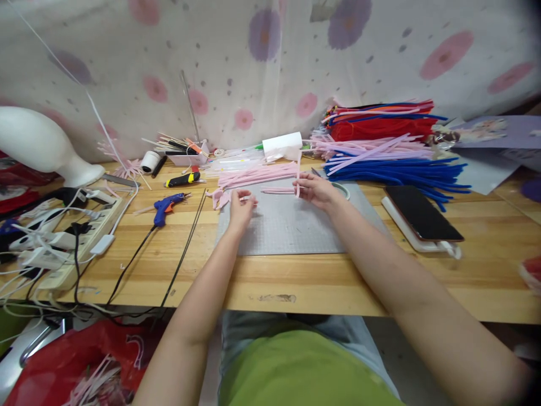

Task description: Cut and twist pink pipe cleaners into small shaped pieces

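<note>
My right hand pinches a pink pipe cleaner, which stands upright between thumb and fingers above the grey cutting mat. My left hand hovers over the mat's left side with its fingers curled; whatever they hold, if anything, is too small to make out. Bent pink pieces lie just left of that hand. Between the hands, a few short pink stems rest on the mat. Behind them is a row of longer pink pipe cleaners. A roll of tape is partly hidden behind my right hand.
A blue glue gun and a yellow-black utility knife lie to the left, beside a cable-crowded power strip. Blue pipe cleaners and a phone on a white block occupy the right. A white foam head stands far left.
</note>
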Available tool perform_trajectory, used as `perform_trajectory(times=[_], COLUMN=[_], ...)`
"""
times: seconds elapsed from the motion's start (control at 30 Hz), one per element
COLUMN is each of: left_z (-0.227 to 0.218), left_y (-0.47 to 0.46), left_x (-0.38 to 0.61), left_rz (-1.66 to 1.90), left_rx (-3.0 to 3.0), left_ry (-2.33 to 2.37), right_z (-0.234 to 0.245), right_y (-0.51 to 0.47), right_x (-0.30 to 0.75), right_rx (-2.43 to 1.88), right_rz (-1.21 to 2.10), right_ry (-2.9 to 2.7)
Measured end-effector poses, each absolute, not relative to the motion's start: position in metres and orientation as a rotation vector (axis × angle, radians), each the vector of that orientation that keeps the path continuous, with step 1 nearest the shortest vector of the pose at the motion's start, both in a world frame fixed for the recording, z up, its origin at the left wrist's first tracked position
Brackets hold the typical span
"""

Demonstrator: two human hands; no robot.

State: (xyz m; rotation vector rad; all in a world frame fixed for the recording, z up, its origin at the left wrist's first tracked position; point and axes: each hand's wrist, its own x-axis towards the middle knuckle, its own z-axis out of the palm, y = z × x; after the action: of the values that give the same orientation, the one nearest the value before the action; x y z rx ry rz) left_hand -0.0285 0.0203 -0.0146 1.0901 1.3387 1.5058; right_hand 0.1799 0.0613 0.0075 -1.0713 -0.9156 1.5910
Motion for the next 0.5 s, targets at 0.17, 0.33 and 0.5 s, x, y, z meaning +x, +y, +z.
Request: perform_trajectory(times=[0.17, 0.33, 0.5], left_z=[-0.014, -0.018, -0.016], left_y=[0.008, -0.005, -0.013], left_x=[0.0, 0.009, 0.004], left_rz=[1.069, 0.87, 0.798], left_rx=[0.865, 0.96, 1.014], left_ry=[1.097, 0.991, 1.051], right_z=[-0.012, -0.02, -0.025], right_y=[0.037, 0.025, 0.03], right_x=[0.161, 0.146, 0.147], right_rx=[-1.047, -0.969, -0.996], right_rz=[1.639, 1.618, 1.451], right_ry=[-0.886, -1.06, -1.081])
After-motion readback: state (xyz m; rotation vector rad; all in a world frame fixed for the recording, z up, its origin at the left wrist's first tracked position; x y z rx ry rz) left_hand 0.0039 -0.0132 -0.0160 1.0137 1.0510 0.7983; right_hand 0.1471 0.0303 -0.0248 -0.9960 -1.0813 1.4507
